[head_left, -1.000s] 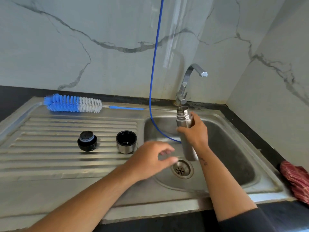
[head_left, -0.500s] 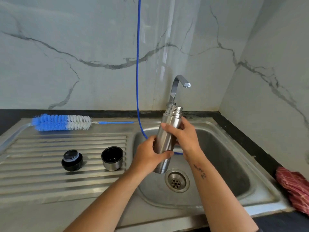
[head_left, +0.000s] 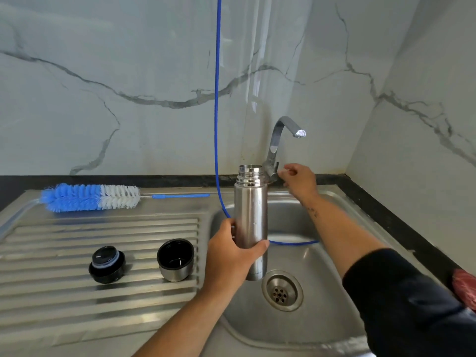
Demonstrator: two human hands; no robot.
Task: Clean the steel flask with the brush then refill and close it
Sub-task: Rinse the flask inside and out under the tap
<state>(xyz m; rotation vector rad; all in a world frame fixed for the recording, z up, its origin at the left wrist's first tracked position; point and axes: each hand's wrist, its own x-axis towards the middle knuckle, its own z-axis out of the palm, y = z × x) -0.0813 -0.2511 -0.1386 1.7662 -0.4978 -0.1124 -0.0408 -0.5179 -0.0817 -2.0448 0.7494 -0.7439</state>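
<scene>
The steel flask [head_left: 251, 217] stands upright over the sink basin [head_left: 322, 292], its long axis vertical and its open threaded mouth facing up, with the drain [head_left: 282, 289] just below and right of its base. The left hand [head_left: 231, 256] grips it round the lower half, fingers curled behind the body and the thumb pressed across the front. The right hand [head_left: 300, 179] is at the far side, by the base of the tap [head_left: 277, 148], its fingers bent as if pinching the lever; whether they actually hold it I cannot tell. What the coming move turns on, as I judge it, is that the tap's spout [head_left: 298, 132] ends above and to the right of the flask's mouth, not over it, so the flask must go right and a little farther back before any water can fall inside. The left hand, already holding the flask, is the one placed to do that. The brush [head_left: 90, 197] lies well apart on the far left of the draining board [head_left: 51, 300], long axis running left to right, handle pointing towards the sink. The stopper [head_left: 107, 264] and the cup lid [head_left: 175, 258] sit side by side on the ridges, untouched
</scene>
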